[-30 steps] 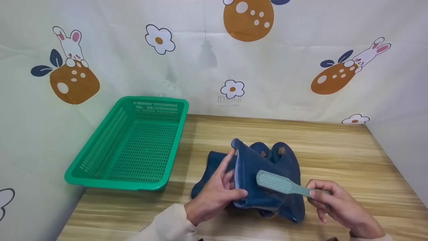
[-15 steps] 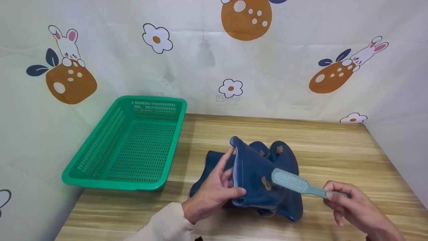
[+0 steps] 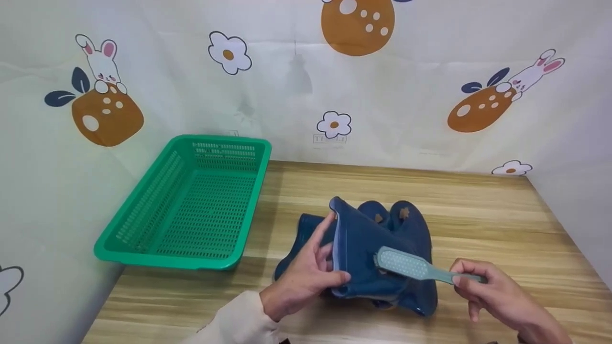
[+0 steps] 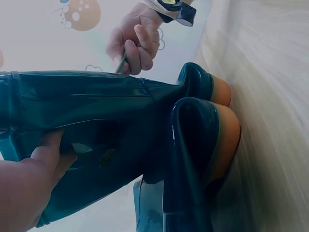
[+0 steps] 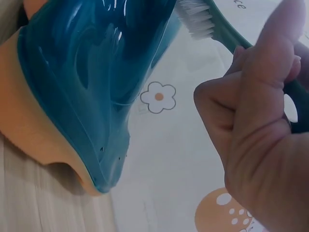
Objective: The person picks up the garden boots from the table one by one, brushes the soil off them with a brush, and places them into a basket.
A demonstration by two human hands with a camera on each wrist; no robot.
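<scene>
Over the table (image 3: 483,215), I see left hand (image 3: 306,276) pinching boot (image 3: 361,239) at its opening, right hand (image 3: 490,289) gripping brush (image 3: 404,263) against it.

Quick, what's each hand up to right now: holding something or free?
Left hand: holding a blue boot at its open top end.
Right hand: holding a green brush by its handle.
</scene>
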